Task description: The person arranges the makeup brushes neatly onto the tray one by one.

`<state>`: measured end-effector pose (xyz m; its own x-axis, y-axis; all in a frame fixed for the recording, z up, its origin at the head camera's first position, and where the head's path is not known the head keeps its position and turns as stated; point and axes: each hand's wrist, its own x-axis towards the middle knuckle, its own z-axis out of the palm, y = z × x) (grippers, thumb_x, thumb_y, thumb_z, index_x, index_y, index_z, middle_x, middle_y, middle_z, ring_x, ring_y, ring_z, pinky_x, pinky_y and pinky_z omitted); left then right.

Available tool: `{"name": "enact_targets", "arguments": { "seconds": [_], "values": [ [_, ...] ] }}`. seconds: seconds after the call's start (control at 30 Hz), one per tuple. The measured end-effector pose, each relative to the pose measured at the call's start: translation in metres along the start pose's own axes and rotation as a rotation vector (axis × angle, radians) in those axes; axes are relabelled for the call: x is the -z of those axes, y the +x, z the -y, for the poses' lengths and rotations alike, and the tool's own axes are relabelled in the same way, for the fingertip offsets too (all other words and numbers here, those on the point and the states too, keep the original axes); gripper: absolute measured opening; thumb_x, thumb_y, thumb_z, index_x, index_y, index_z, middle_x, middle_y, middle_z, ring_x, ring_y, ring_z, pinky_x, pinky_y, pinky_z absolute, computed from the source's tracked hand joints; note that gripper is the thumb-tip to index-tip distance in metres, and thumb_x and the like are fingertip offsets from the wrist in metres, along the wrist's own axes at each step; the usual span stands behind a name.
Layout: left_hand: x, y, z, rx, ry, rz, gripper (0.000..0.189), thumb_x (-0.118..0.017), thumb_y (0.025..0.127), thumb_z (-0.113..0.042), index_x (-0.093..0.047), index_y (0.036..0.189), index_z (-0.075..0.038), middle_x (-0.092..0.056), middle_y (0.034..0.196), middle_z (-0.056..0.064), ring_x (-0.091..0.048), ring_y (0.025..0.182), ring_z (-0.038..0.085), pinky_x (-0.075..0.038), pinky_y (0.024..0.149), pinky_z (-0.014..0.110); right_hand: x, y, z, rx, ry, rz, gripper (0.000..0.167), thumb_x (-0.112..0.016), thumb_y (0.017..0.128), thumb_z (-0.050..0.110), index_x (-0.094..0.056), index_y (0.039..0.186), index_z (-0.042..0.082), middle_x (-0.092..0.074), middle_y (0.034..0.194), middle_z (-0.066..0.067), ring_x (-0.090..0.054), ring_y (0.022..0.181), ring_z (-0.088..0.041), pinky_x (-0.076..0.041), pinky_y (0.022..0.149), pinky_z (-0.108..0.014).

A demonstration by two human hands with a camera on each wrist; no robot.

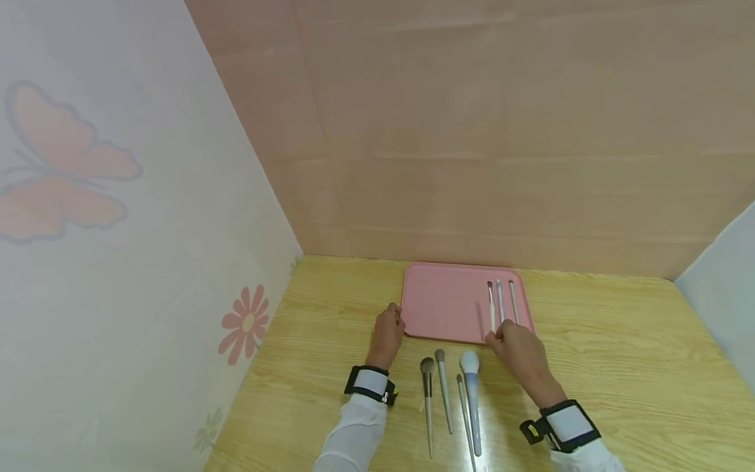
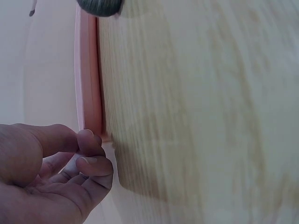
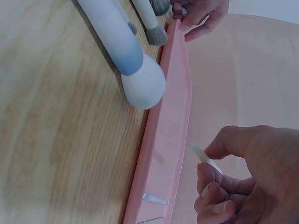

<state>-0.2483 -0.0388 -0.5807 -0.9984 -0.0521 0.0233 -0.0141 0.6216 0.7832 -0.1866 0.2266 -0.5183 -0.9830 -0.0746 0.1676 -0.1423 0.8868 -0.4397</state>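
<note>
A shallow pink tray (image 1: pixel 445 301) lies on the table near the back wall. At its near left corner my left hand (image 1: pixel 387 335) pinches the rim between thumb and fingers, as the left wrist view also shows. Over the tray's right part, my right hand (image 1: pixel 522 354) pinches the handle end of a slim white makeup brush (image 1: pixel 492 311), its dark tip pointing away. In the right wrist view, that handle (image 3: pixel 207 158) sits between thumb and forefinger. Two more slim brushes lie in the tray to the right, a pale one (image 1: pixel 500 298) and a greyish one (image 1: pixel 514 301).
In front of the tray several makeup brushes lie on the wooden table (image 1: pixel 619 354): a dark-headed one (image 1: pixel 428 413), a grey-headed one (image 1: pixel 444 393), a thin one (image 1: pixel 466 413) and a large white-headed one (image 1: pixel 474 406). Walls stand at the left, back and right.
</note>
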Motion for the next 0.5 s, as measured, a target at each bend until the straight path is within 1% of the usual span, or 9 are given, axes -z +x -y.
{"name": "enact_targets", "arguments": {
  "seconds": [0.1,0.23,0.4,0.5],
  "values": [
    [-0.001,0.0,0.0,0.009,-0.007,0.006,0.021,-0.06,0.095,0.001,-0.062,0.115,-0.001,-0.064,0.081,0.006,-0.051,0.063,0.009,-0.041,0.051,0.02,-0.001,0.008,-0.002,0.001,-0.005,0.008,0.024,-0.063,0.091,0.018,-0.064,0.079,-0.003,-0.054,0.059,-0.003,-0.046,0.05,-0.013,-0.035,0.043,-0.028],
    [-0.001,-0.001,-0.001,0.02,-0.02,0.018,0.021,-0.058,0.096,0.0,-0.061,0.117,0.0,-0.063,0.081,0.006,-0.051,0.062,0.008,-0.041,0.051,0.02,-0.001,0.019,-0.003,0.002,-0.019,0.006,0.025,-0.063,0.091,0.017,-0.062,0.073,0.0,-0.051,0.057,-0.002,-0.044,0.049,-0.014,-0.033,0.043,-0.028],
    [0.0,-0.004,-0.003,0.013,-0.023,0.026,0.022,-0.058,0.096,0.0,-0.06,0.118,0.001,-0.063,0.08,0.007,-0.05,0.061,0.009,-0.04,0.05,0.021,0.0,0.029,-0.003,-0.007,-0.019,0.035,0.037,-0.062,0.092,0.015,-0.051,0.058,0.008,-0.038,0.05,0.003,-0.034,0.045,-0.01,-0.024,0.041,-0.025],
    [0.0,-0.004,-0.004,0.01,-0.017,0.025,0.022,-0.058,0.096,0.0,-0.061,0.118,0.0,-0.063,0.08,0.006,-0.05,0.061,0.008,-0.04,0.05,0.02,-0.001,0.034,-0.005,-0.017,-0.019,0.059,0.042,-0.061,0.093,0.015,-0.044,0.054,0.011,-0.032,0.048,0.005,-0.03,0.043,-0.009,-0.021,0.041,-0.023]
  ]
}}
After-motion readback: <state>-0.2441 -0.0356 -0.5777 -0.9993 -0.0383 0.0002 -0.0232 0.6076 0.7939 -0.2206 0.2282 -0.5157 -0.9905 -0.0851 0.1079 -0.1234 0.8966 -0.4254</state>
